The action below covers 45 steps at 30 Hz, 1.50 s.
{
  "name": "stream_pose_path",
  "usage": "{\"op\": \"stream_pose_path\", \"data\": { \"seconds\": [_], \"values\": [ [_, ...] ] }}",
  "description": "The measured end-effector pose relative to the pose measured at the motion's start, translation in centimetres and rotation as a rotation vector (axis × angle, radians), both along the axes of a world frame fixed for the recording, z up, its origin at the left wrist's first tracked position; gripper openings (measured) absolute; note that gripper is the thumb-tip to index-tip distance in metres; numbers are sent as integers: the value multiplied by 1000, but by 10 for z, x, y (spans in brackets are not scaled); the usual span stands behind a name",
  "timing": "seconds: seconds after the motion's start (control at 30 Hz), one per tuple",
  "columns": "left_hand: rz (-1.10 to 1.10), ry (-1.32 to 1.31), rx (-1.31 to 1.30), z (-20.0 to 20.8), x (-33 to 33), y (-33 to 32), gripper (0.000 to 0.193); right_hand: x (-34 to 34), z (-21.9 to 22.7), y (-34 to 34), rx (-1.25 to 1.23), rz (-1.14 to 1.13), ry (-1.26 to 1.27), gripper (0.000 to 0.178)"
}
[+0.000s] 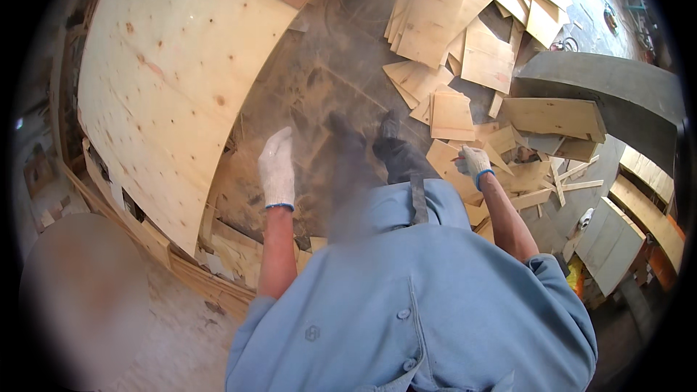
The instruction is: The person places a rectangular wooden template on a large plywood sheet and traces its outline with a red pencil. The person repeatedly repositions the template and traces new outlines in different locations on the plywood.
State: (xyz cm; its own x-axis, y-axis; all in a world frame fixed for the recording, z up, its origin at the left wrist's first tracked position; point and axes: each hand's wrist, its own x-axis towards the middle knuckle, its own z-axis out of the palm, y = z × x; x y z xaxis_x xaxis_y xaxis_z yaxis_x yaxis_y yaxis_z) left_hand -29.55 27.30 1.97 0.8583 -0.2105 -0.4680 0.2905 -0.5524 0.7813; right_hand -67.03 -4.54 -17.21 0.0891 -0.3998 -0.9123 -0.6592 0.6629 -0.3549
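Left hand [278, 167] inside white glove [279, 190]

Site: woodworking workshop, by appearance. Landmark: large knotty plywood sheet [170, 87]. Observed just right of the sheet: floor [312, 87] strewn with brown dust. Farther right of the sheet: heaped cut wood panels [488, 54], overlapping at odd angles, plus loose wood strips [583, 185]. Far right of the sheet: more boards [610, 243].

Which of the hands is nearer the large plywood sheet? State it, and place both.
Left. The left hand is just right of the large plywood sheet, apart from it; the right hand is farther off, across the legs, near the scattered wooden boards.
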Motion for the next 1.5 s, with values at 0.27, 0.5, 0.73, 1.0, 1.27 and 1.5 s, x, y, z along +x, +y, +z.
{"op": "stream_pose_path", "data": {
  "seconds": [0.27,0.5,0.73,1.0,1.27,1.5],
  "values": [
    [-28,88,-103,-21,-8,-14,37,-3,-13,-2,58,7,-66,33],
    [15,267,-153,-51,-25,-18,39,11,9,-12,-4,19,28,33],
    [-690,-180,78,-63,-12,-35,32,9,-25,-13,-26,-66,-107,41],
    [-423,-151,-68,-26,69,-56,28,142,55,8,-209,25,-202,45],
    [-429,-598,29,-3,273,-119,30,366,202,36,-1048,681,-573,20],
    [-774,-1160,244,-12,398,-195,25,518,212,49,-1197,1085,-624,29]
  ]
}}
